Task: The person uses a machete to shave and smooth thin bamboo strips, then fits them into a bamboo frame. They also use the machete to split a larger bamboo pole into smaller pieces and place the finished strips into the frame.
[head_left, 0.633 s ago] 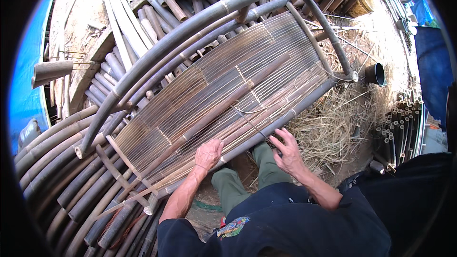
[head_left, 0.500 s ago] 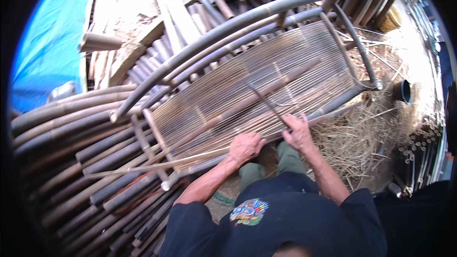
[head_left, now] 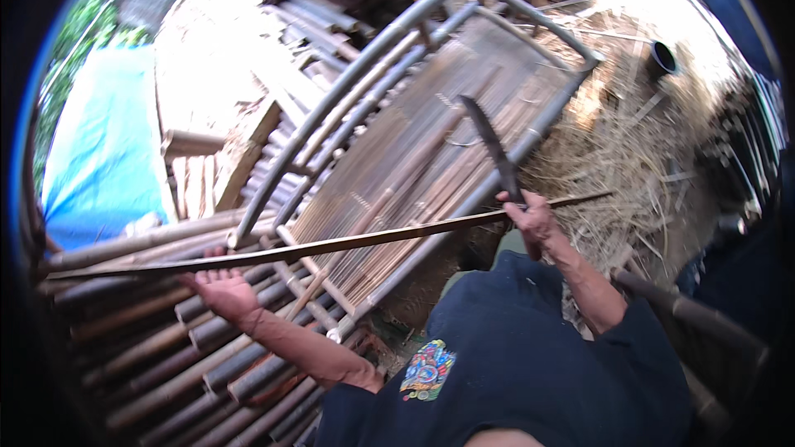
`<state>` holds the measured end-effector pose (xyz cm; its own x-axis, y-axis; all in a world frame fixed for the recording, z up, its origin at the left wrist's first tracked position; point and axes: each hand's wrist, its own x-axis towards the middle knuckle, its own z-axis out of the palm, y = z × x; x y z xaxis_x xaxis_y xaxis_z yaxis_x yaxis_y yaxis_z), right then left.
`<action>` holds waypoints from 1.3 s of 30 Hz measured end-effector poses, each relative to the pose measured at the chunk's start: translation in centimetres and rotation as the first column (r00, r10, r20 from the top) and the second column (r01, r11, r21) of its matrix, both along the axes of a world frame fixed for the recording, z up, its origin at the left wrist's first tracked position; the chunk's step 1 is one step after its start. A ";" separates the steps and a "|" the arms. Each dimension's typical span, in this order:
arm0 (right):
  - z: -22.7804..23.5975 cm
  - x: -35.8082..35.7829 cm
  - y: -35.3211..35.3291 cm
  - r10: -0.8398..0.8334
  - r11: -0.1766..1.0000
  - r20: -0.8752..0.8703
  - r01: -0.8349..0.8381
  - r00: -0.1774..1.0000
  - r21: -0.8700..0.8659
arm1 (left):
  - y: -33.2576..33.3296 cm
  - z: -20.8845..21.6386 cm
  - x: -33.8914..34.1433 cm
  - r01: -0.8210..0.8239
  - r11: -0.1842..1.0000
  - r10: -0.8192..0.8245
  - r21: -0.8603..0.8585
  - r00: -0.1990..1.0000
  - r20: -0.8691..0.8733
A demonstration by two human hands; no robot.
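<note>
A long, dark bamboo strip [head_left: 364, 242] slants across the front of me, over a bamboo bench [head_left: 406, 141] with a slatted seat and curved rails. My right hand [head_left: 534, 222] is closed round the handle of a dark, curved-blade machete [head_left: 490, 139], its blade pointing up and away over the seat. The strip passes at this same hand and sticks out beyond it to the right; whether the fingers grip it too I cannot tell. Out to the left, my left hand [head_left: 225, 291] is open, fingers stretched, with the strip lying across them.
Bamboo poles [head_left: 157, 323] lie stacked at the lower left, partly beneath the bench end. A heap of pale shavings [head_left: 613, 149] covers the ground to the right, beside a dark round container [head_left: 662, 58]. A blue tarp [head_left: 103, 149] is at the far left.
My left hand has moved from the bench's front edge far out to the left. The long strip has been raised across the bench. The machete blade now points more upward, and the view has turned.
</note>
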<state>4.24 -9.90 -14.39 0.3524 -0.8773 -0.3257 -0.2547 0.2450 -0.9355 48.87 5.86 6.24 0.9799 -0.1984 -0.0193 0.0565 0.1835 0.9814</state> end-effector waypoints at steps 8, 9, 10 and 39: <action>-1.3 -7.5 7.0 -0.409 0.910 0.040 0.410 0.912 -0.056 | -11.3 11.2 -20.6 0.718 0.518 -0.544 -0.465 0.696 0.468; -1.7 -9.3 7.3 -0.496 0.854 0.036 0.495 0.868 -0.159 | -12.6 11.7 -23.6 0.729 0.518 -0.546 -0.448 0.685 0.483; -2.4 -10.9 7.6 -0.572 0.787 0.040 0.562 0.819 -0.256 | -13.9 11.7 -26.7 0.722 0.520 -0.494 -0.457 0.691 0.528; 0.4 -41.2 0.7 -0.547 0.796 -0.267 0.395 0.794 -0.458 | -28.1 -11.5 -74.3 0.975 0.098 -0.700 -0.201 0.212 0.682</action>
<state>-36.94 -9.16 -14.02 -0.2176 -0.9755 0.0317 -0.5384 0.0929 -0.8375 -25.40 -22.20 -5.27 0.0125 -0.7190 0.6949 0.2635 0.6727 0.6914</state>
